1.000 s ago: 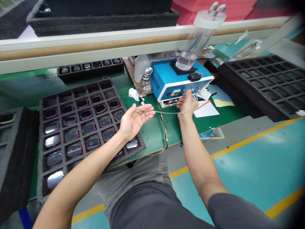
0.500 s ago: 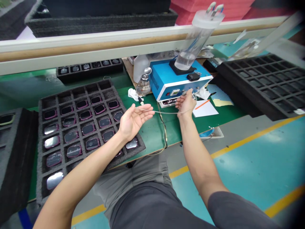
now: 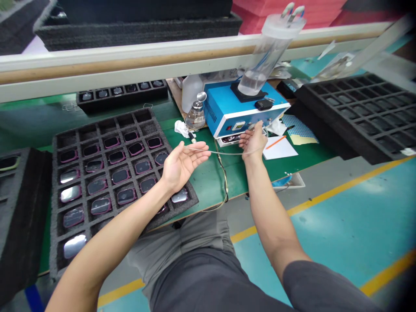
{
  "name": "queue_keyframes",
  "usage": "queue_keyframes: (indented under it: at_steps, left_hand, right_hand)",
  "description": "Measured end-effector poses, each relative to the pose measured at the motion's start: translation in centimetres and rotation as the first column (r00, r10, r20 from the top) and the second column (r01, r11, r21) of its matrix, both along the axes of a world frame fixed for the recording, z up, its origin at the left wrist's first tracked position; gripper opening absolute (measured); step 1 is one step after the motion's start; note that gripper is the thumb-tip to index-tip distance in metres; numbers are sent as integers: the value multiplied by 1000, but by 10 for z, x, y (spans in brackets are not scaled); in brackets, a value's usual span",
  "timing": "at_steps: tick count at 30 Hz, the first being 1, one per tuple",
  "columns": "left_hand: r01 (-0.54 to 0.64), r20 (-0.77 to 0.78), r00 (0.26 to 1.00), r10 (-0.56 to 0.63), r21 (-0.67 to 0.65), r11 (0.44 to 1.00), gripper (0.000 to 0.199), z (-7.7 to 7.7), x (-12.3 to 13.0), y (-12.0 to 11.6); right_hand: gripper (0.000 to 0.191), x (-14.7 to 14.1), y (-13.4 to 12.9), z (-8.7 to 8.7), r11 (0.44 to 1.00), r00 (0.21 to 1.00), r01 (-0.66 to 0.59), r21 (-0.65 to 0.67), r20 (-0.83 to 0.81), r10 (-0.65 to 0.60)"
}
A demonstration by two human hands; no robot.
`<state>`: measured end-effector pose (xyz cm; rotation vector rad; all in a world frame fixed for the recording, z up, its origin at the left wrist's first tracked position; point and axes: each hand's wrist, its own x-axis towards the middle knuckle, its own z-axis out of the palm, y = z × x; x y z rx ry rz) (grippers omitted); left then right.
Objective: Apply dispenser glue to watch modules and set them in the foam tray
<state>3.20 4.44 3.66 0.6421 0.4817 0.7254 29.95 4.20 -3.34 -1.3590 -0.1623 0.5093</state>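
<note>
My left hand point(image 3: 182, 167) is palm up with its fingers stretched out, beside the right edge of a grey foam tray point(image 3: 92, 177). A thin clear tube point(image 3: 227, 154) lies across its fingers and runs over to my right wrist. My right hand point(image 3: 255, 141) is at the front panel of a blue control box point(image 3: 217, 102), its thumb and forefinger closed at a small knob that they largely hide. The other fingers of that hand are curled. Purple-rimmed watch-like cases point(image 3: 126, 196) with dark screens sit in many of the tray's compartments.
A clear cylinder point(image 3: 256, 73) with liquid stands on the box. Left of the box are a glass pump bottle point(image 3: 195, 116), a white bottle point(image 3: 191, 92) and crumpled tissue point(image 3: 182, 128). An orange pen point(image 3: 275, 142) lies on white paper. Black trays point(image 3: 364, 112) are stacked right.
</note>
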Motion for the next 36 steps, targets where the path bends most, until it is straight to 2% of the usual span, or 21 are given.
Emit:
queue_keyframes:
  at_steps: [36]
  left_hand:
    - [15,53,998,-15,8,1000,57,-1,0,0]
  right_hand:
    - [53,-2,0,3,1000,1000,1,-3,-20,-1]
